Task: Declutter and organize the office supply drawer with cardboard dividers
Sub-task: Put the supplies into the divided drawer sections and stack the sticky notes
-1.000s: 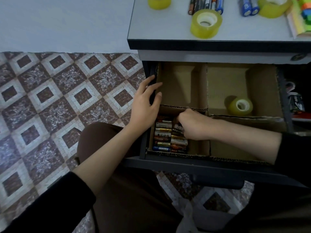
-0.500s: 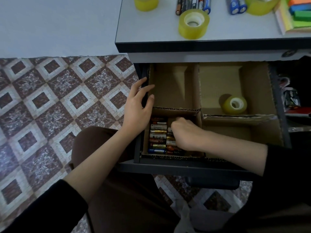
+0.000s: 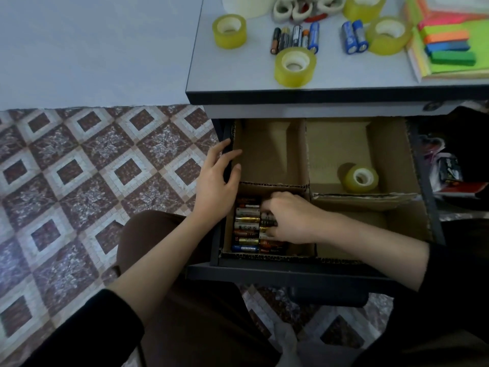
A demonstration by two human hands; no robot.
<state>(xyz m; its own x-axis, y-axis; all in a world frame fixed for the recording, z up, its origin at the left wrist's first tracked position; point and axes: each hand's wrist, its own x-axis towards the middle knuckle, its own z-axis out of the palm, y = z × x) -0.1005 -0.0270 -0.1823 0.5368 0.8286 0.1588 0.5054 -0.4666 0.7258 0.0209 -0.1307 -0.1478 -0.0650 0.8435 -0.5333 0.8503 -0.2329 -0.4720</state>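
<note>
The left grip [image 3: 217, 186] is resting with loosely spread fingers over the left wall of the open drawer [image 3: 291, 274]. The right grip [image 3: 293, 221] is reaching into the near-left compartment of the cardboard dividers [image 3: 307, 154], its curled fingers lying on the rows of batteries [image 3: 246, 229], though whether it is pinching one cannot be told. A yellow tape roll [image 3: 361, 178] is sitting in the far-right compartment, and loose batteries [image 3: 295, 39] and sticky notes [image 3: 449, 46] are lying on the bench [image 3: 238, 75] above.
</note>
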